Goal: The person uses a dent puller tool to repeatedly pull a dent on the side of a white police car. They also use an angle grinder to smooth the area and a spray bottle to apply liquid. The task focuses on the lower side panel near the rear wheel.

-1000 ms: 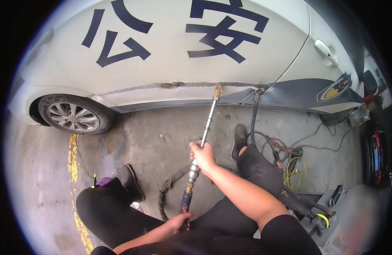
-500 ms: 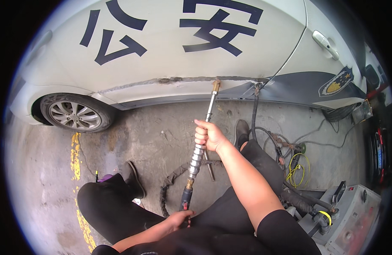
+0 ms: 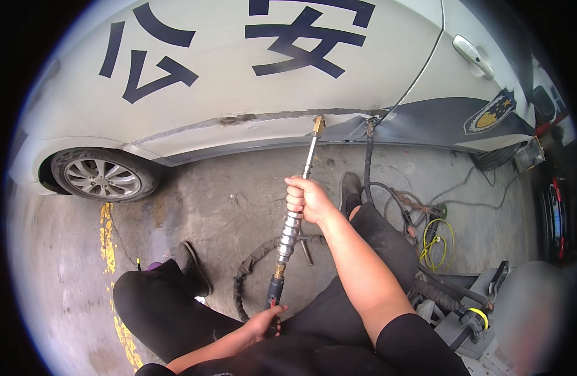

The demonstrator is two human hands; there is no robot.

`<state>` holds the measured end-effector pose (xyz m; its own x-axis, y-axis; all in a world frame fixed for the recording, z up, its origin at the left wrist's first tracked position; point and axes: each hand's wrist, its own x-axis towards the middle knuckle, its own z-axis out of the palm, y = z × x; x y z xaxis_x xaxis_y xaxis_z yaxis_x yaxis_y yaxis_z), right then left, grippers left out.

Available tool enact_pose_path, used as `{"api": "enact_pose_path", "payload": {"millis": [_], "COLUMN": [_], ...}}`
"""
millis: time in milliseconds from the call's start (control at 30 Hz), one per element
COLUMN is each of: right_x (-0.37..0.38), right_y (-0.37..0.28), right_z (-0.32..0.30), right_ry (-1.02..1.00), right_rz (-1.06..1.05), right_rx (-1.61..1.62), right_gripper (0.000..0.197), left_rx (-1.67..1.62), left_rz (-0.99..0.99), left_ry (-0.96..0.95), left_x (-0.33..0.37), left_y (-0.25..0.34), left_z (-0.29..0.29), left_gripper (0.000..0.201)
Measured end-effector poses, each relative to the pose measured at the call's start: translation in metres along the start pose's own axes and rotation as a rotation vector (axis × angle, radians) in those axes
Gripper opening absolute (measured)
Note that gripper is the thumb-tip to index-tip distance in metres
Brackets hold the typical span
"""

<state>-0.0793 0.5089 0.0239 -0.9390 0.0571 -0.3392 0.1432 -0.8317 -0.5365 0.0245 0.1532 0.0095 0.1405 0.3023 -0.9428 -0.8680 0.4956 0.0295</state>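
Note:
A slide hammer dent puller (image 3: 289, 235) with a ribbed chrome weight runs from my lap toward the white car door (image 3: 207, 81). My right hand (image 3: 308, 199) is wrapped round it just above the weight. My left hand (image 3: 262, 324) is closed on its dark rear handle, the thumb beside a red trigger. The brass tip (image 3: 318, 126) is at the scraped bare-metal strip (image 3: 269, 116) along the lower door; whether it touches cannot be made out. To its right, a cable clamp (image 3: 371, 121) with a dark cable (image 3: 368, 163) is fixed at the door seam.
A wrapped hose (image 3: 239, 282) loops on the concrete between my legs. Dark cables and a yellow cord (image 3: 433, 250) lie at the right. Beside my right leg stands a grey machine (image 3: 445, 316), partly hidden by a blurred grey shape (image 3: 532, 313). The car's wheel (image 3: 102, 175) is at left.
The car has shifted left in view, and the brass tip now sits slightly farther right along the strip. A blurred grey shape has come in at the lower right. Both grips are unchanged.

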Motion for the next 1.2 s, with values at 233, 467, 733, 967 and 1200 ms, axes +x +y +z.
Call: {"api": "enact_pose_path", "payload": {"millis": [233,467,733,967,1200], "right_x": [0.003,0.001,0.002,0.004,0.002], "right_y": [-0.001,-0.001,-0.002,0.000,0.021], "right_z": [0.014,0.014,0.015,0.015,0.010], "right_ry": [0.096,0.137,0.168,0.207,0.334], "right_rz": [-0.026,-0.044,-0.042,-0.079,-0.197], "right_rx": [-0.053,-0.050,-0.078,-0.086,-0.263], "right_gripper": [0.042,0.041,0.041,0.037,0.032], "left_rx": [0.010,-0.014,-0.028,-0.035,-0.061], "left_rz": [-0.011,0.005,0.007,0.010,-0.061], "left_ry": [-0.002,-0.051,-0.038,-0.054,-0.046], "left_x": [0.005,0.011,0.013,0.019,0.002], "left_y": [0.002,0.000,-0.001,-0.002,0.009], "left_z": [0.001,-0.002,-0.004,-0.006,0.006], "left_gripper": [0.043,0.043,0.041,0.037,0.048]}}
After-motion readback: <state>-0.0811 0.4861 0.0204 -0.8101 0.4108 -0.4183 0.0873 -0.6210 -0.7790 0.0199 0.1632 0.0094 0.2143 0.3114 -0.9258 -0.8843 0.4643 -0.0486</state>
